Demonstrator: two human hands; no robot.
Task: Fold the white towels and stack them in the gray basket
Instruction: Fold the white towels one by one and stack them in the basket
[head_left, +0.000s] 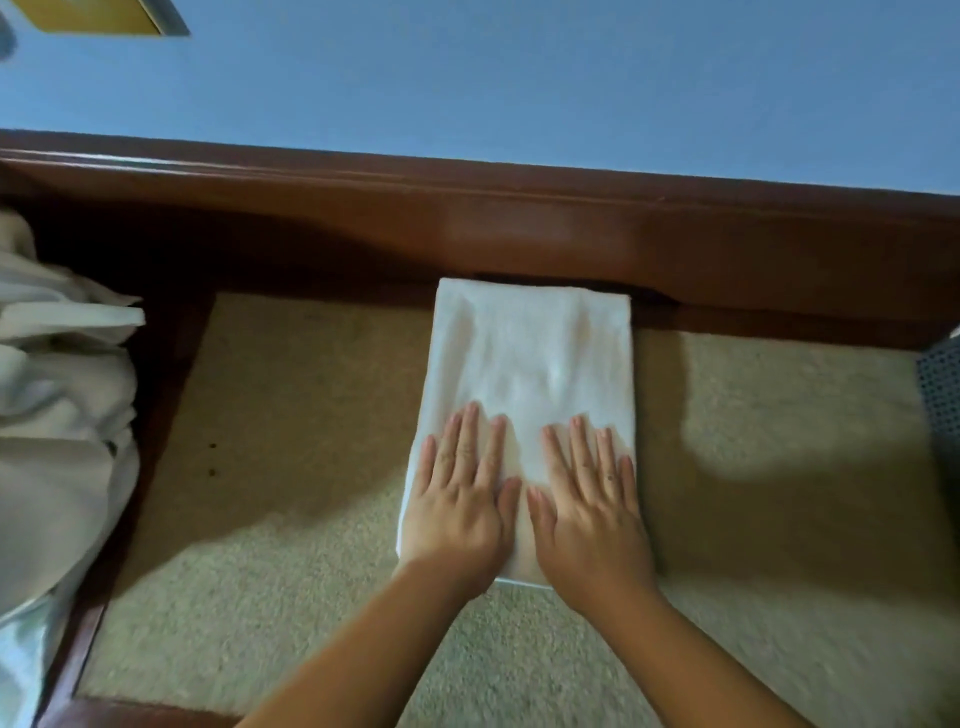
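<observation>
A white towel (530, 358) lies folded into a long rectangle on the beige carpet, its far end against the brown wooden baseboard. My left hand (460, 493) and my right hand (589, 499) lie flat side by side on its near half, fingers straight and pressing down. A corner of the gray perforated basket (940, 389) shows at the right edge, mostly cut off by the frame.
A heap of unfolded white cloth (57, 415) fills the left edge. The wooden baseboard (519, 228) runs across under a blue wall (519, 78). Beige carpet (291, 415) spreads to both sides of the towel.
</observation>
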